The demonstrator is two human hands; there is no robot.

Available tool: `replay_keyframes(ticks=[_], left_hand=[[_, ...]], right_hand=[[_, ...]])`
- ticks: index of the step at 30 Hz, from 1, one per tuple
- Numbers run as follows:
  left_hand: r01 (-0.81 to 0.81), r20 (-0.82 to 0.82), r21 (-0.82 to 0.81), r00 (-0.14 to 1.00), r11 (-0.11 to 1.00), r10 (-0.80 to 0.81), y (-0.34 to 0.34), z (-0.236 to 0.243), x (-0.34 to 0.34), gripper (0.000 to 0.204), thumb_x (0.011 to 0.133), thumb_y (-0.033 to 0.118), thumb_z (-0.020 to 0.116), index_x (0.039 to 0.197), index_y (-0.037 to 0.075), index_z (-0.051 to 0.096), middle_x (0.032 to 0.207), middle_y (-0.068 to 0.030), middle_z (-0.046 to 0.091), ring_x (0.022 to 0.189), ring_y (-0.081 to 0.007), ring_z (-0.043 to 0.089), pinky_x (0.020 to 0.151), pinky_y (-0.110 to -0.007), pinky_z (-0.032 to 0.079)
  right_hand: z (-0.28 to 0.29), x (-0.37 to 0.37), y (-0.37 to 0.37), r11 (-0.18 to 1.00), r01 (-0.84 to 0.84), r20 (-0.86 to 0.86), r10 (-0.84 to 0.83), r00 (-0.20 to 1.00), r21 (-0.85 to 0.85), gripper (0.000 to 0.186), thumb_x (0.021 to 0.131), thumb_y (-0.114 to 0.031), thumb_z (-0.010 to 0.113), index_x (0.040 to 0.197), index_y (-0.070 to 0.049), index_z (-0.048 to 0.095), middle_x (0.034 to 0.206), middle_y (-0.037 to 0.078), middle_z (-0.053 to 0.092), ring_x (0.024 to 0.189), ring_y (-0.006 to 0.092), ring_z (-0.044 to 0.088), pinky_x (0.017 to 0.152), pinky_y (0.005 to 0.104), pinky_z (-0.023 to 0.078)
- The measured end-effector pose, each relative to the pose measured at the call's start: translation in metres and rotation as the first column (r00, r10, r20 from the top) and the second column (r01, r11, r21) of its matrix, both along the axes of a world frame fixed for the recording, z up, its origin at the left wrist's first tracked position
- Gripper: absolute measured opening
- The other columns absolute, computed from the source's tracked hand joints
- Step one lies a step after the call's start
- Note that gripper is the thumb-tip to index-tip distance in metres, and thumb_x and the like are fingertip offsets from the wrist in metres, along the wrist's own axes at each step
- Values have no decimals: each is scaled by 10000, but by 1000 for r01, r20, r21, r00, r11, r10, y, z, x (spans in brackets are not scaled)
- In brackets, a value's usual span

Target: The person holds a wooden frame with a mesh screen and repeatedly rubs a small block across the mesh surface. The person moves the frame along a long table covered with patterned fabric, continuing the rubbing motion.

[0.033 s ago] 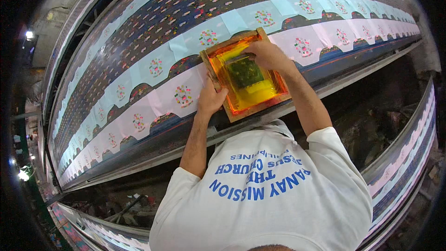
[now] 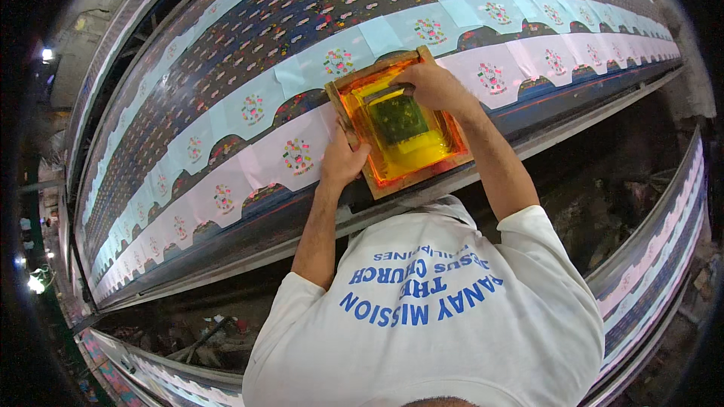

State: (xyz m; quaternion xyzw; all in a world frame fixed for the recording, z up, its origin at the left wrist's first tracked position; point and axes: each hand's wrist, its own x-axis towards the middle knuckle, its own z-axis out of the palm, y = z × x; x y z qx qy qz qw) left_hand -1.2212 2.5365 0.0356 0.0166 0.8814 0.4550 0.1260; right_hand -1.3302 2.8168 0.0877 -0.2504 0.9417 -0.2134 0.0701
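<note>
A wooden-edged screen printing frame lies tilted across the pink cloth pieces at the near side of the long table. Yellow ink covers much of its mesh, around a dark green rectangle, and the inner edges are stained orange. My left hand grips the frame's left side, its thumb toward the mesh and most fingers hidden. Inside the frame, toward its far end, my right hand is closed on a squeegee, seen as a dark narrow bar. Its fingertips are partly hidden by the hand.
Pink cloth pieces and light blue ones lie in long rows, many bearing round colourful prints. Dark printed cloth or surface shows beyond. A table rail runs along the near edge. Another laid-out table stands behind at right.
</note>
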Motion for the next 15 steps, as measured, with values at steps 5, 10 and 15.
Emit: replay_keyframes(ticks=[5,10,15], left_hand=[[23,-12,-13,1000,1000,-23,-1,-2,-4,961,932,320,744,1709,61,242,1422,-275,701,1294,-508,677,1110,-560,531],[17,-11,14,1000,1000,-17,-2,-17,-3,921,974,270,751,1703,24,245,1498,-303,632,1363,-506,636,1152,-548,505],[-3,69,58,998,998,-1,-3,2,-7,899,994,293,741,1686,-2,249,1534,-328,586,1376,-510,620,1142,-558,508]], right_hand=[[-12,-17,-5,999,-38,-47,37,998,-22,363,914,-74,726,1263,-110,817,1175,183,787,1137,406,728,1050,501,552],[1,56,-1,997,13,7,-13,1000,-77,444,913,28,662,1323,-82,791,1302,194,758,1234,383,700,1095,486,542],[12,142,-3,997,78,32,-77,996,-1,546,830,6,743,1360,-117,780,1332,146,756,1282,372,685,1115,484,547]])
